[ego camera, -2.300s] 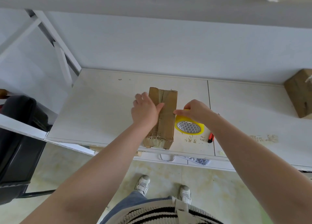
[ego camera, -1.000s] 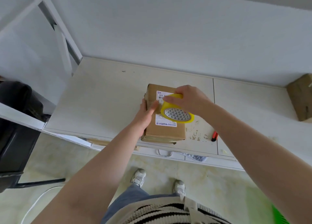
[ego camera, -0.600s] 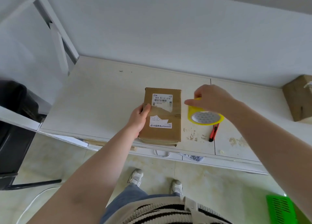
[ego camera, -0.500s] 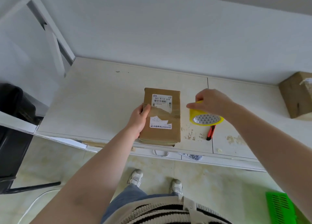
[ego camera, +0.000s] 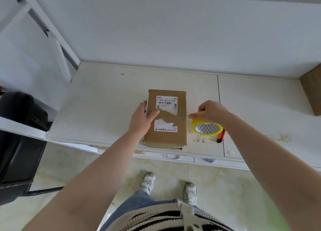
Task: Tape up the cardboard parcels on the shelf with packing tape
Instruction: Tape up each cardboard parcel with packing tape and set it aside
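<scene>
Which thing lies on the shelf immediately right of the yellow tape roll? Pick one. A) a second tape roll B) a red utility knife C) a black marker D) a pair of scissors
B: a slim red utility knife lies against the right side of the yellow tape roll, which the right hand holds from above.

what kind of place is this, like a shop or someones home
Likely a small packing or storage corner: a labelled cardboard parcel and yellow tape roll on a white shelf, another box at right.
</scene>
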A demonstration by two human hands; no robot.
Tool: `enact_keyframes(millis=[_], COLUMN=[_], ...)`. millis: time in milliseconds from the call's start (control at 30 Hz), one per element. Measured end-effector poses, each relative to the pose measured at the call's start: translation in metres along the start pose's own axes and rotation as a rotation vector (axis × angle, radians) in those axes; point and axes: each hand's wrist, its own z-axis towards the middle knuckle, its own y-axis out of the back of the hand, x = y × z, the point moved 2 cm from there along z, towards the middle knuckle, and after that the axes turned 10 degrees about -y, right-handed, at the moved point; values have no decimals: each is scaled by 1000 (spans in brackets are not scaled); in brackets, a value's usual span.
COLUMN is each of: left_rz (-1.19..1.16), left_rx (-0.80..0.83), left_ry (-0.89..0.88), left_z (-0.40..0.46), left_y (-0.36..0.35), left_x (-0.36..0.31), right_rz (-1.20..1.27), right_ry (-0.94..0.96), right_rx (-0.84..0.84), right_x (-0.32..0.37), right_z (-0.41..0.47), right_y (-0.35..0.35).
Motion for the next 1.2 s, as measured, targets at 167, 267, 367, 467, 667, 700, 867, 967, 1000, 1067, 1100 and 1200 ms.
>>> enact_keyframes(millis=[167,267,367,467,667,700,867,967,1000,1067,1100,1200], left_rz=[340,228,221,-14,-630,-642,-598,-591,-605,-594,-565,-532], left_rx=[-29,-2,-37,-59,108,115,18,42,76,100,98,111], left_ry=[139,255,201,150,278,283,168,92,80,53,42,45], left_z=[3,4,8,9,-2,-4,-8,-9,-11,-12,-10,-5], left_y=[-11,-26,-22,-22,-42,-45,-34,-26,-27,-32,-36,-39], left_x=[-30,-37,-32,-25,-18,-14,-11,-29,-37,-43,-39,-22], right_rz=[2,-6,-61,-151,-434,-489,-554,-573,-556,-445,-375,-270], right_ry=[9,15,21,51,71,69,74,129,143,187,228,327], right_rx=[4,-9,-27,-52,-182,-191,-255,-298,-290,-196,-126,-1], right_x=[4,6,7,13,50,57,81,96,100,104,103,100], right_z=[-4,-8,-11,-22,-57,-59,-69,-74,-74,-73,-71,-71], right_y=[-5,-4,-2,15,64,62,48,42,42,46,50,54])
